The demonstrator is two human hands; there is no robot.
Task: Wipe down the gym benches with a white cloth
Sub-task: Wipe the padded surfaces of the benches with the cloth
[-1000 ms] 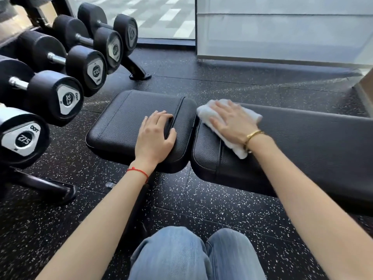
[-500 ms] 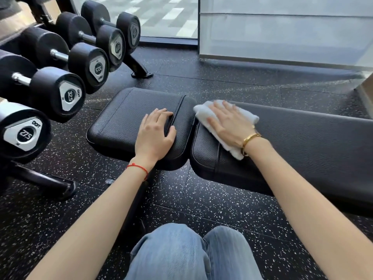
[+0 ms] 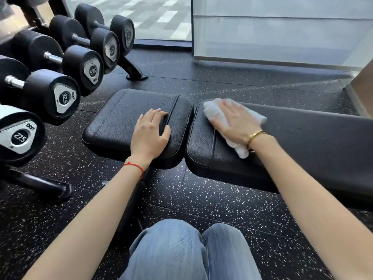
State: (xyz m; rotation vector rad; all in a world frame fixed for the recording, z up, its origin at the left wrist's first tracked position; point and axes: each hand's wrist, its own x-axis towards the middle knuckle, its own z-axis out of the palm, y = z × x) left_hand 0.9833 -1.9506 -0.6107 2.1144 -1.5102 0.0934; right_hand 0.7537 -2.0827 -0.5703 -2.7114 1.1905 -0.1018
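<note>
Right hand [image 3: 235, 123], fingers flat, presses white cloth [image 3: 238, 146] lying crosswise on bench [image 3: 302, 142].

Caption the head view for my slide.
Right hand presses white cloth on long bench pad; left hand rests on seat pad.

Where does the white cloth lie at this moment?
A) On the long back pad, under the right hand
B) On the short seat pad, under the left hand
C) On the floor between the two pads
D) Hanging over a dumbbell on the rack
A: the white cloth lies flat on the long back pad, near its end beside the gap, and the right hand presses it with straight fingers.
</note>
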